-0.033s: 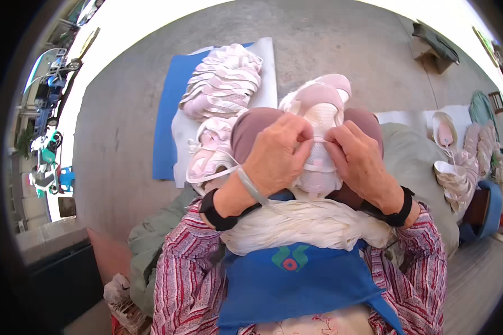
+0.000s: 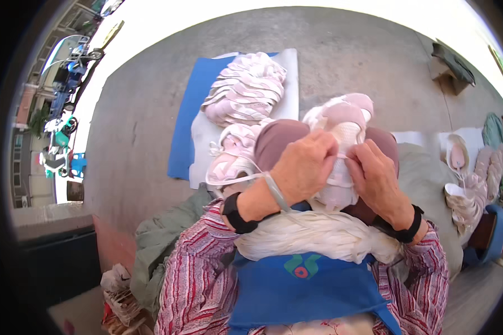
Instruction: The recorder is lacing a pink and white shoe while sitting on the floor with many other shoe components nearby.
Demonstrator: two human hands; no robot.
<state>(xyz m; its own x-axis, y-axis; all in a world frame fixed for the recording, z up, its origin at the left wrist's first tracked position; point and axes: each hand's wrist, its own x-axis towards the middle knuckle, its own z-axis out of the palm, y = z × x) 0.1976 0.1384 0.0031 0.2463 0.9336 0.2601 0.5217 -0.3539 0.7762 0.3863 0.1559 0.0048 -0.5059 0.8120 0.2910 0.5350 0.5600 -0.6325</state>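
Note:
A pale pink and white shoe upper (image 2: pixel 346 132) lies across my lap between my knees. Over its lacing area my left hand (image 2: pixel 304 164) and my right hand (image 2: pixel 377 178) face each other, fingertips pinched. Both appear to grip a thin white shoelace at the eyelets, largely hidden by the fingers. A thick bundle of white laces (image 2: pixel 313 234) rests across my lap, above the blue apron (image 2: pixel 313 290). Beside my left knee sits another upper (image 2: pixel 235 148) with a loose white lace reaching toward my left wrist.
Beyond it, a pile of overlapping uppers (image 2: pixel 246 89) lies on white and blue sheets (image 2: pixel 184 128) on the concrete floor. To the right are more stacked uppers (image 2: pixel 469 204), a blue chair (image 2: pixel 489 234) and grey-green cloth (image 2: pixel 422 178). A box (image 2: pixel 450 70) stands far right.
The whole view has shifted, so everything sits lower and farther right. Both hands stay pinched over the same upper; the lace strand between them shows less clearly now.

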